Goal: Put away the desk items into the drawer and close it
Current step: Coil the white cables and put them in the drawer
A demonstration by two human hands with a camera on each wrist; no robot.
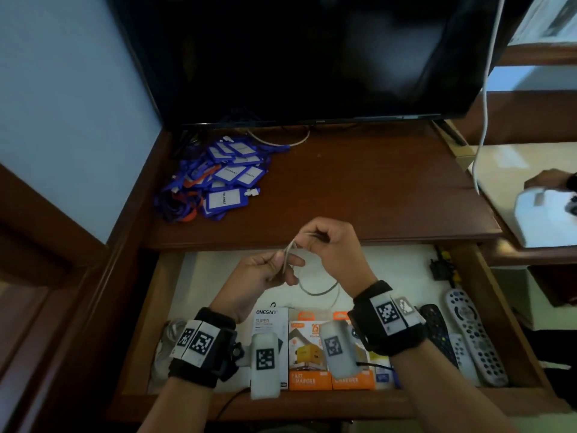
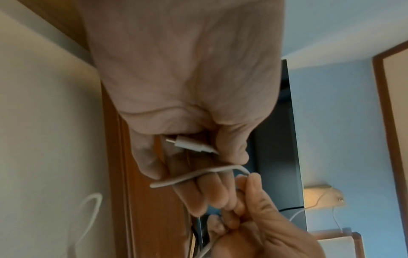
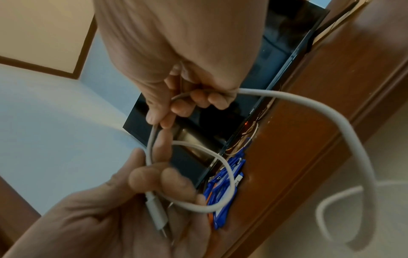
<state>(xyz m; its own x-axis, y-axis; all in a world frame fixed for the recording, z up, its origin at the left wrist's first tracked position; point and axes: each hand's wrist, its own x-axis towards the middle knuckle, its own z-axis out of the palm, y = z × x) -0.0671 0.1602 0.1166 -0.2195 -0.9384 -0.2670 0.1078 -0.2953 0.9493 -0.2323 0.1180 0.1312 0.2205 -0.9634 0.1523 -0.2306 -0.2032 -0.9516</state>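
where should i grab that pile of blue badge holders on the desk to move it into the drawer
Scoop the pile of blue badge holders from its near, right side, grip closing under the flat card sleeves and bunched lanyards together. The sleeves overlap loosely and the straps trail left, so lifting one alone would likely drag the rest. Both the left hand and right hand currently hold the white cable.

the worktop (image 1: pixel 359 189) is reddish-brown wood with a smooth, faintly glossy varnish, and the drawer (image 1: pixel 487 295) walls are the same wood around a pale matt lining. the cable (image 3: pixel 309 108) looks like smooth matt white plastic, its plug (image 2: pixel 189 144) tipped with metal. the badge holders (image 1: pixel 228 176) are shiny blue plastic. the screen (image 1: pixel 312 57) is glossy black.
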